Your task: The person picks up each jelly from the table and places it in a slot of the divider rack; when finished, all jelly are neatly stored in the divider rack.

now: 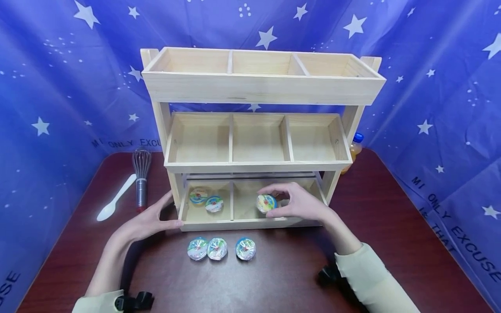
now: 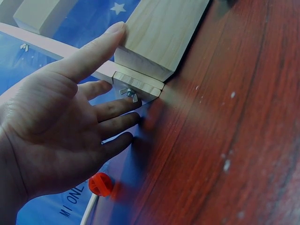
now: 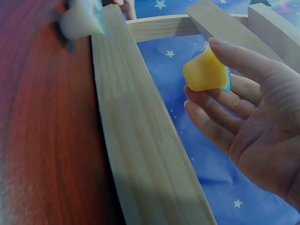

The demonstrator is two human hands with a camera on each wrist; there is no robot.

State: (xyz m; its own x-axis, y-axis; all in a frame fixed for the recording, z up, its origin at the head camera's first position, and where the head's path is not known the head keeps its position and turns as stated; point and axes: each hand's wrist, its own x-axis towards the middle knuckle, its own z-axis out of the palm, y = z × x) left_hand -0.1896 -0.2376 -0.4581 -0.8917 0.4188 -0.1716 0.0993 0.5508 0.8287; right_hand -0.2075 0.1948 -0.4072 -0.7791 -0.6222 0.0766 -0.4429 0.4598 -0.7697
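Observation:
My right hand (image 1: 301, 205) pinches a jelly cup (image 1: 266, 203) between thumb and fingers, over the middle compartment of the wooden rack's bottom bin (image 1: 250, 225). In the right wrist view this jelly cup (image 3: 204, 72) is yellow with a blue-edged lid. My left hand (image 1: 150, 221) is at the bin's front left corner, thumb against it and fingers extended beside the rack's foot (image 2: 136, 86). Two jelly cups, one yellowish (image 1: 198, 196) and one pale (image 1: 214, 204), sit in the left compartment. Three more, a left one (image 1: 197, 249), a middle one (image 1: 217, 249) and a right one (image 1: 245, 249), stand on the table in front.
Above are the rack's middle bin (image 1: 258, 167) and top bin (image 1: 262, 89), each split into three compartments. A whisk (image 1: 141, 182) and a white spoon (image 1: 117, 198) lie left of the rack. Behind its right side stands a blue-capped bottle (image 1: 355, 150). A starry blue curtain (image 1: 407, 100) surrounds the table.

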